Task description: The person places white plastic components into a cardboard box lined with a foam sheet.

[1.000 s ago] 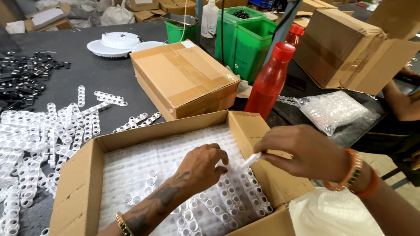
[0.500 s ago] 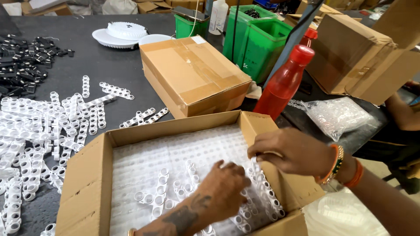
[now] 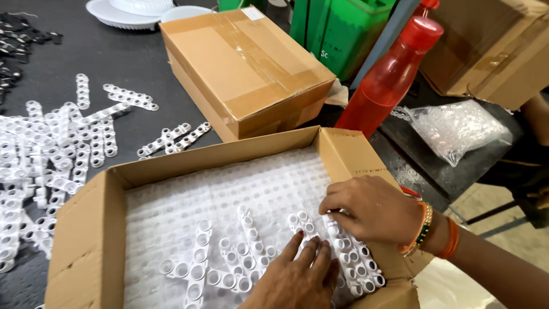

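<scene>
We note the right hand (image 3: 374, 210) pinching a white ringed plastic strip (image 3: 349, 252) at the open carton's (image 3: 86, 229) right wall; left hand (image 3: 297, 277) flat, fingers spread, on strips near its front edge. One layer down, second barely begun; loose strips (image 3: 57, 143) crowd the bench's left edge.

Single head-worn view, looking steeply down, close over an open cardboard box (image 3: 86, 229) on a dark table (image 3: 131, 63)

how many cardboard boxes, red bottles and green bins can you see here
cardboard boxes: 3 – open box, taped box, box at the top right
red bottles: 1
green bins: 1
total: 5
</scene>
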